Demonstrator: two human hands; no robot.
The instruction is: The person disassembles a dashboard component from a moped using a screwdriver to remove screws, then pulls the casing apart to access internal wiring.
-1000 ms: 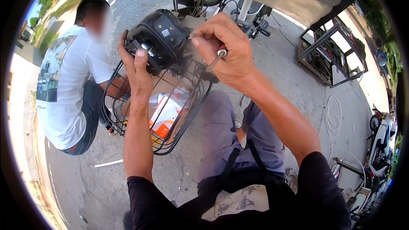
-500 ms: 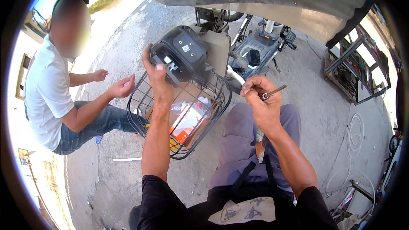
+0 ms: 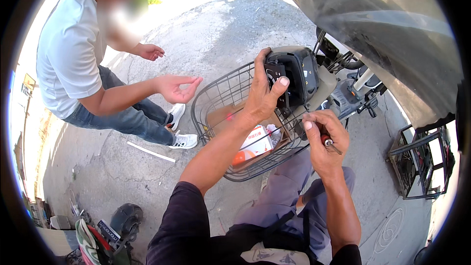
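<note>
My left hand [image 3: 262, 91] grips the near side of a black boxy plastic housing [image 3: 308, 76], thumb toward me and fingers round its outer side. The housing sits above the front basket, tilted, its hollow side partly showing. A dark panel [image 3: 273, 72] lies against it by my fingers. Closed round a screwdriver [image 3: 327, 141] with a red handle, my right hand [image 3: 331, 140] stays near the basket's right end. The screwdriver's metal shaft sticks out toward the lower right, away from the housing. My palm hides most of the handle.
Below my left arm, the black wire basket [image 3: 201, 118] holds a cardboard box and a white-and-orange carton [image 3: 255, 143]. A person in a white shirt [image 3: 71, 51] stands at the left, hands raised. A grey sheet [image 3: 382, 24] hangs upper right; a metal frame [image 3: 417, 162] stands below it.
The view has swung left, so the basket and housing appear farther right. The housing's hollow side now shows more. Both hands keep their holds, and the person's hand is nearer the basket.
</note>
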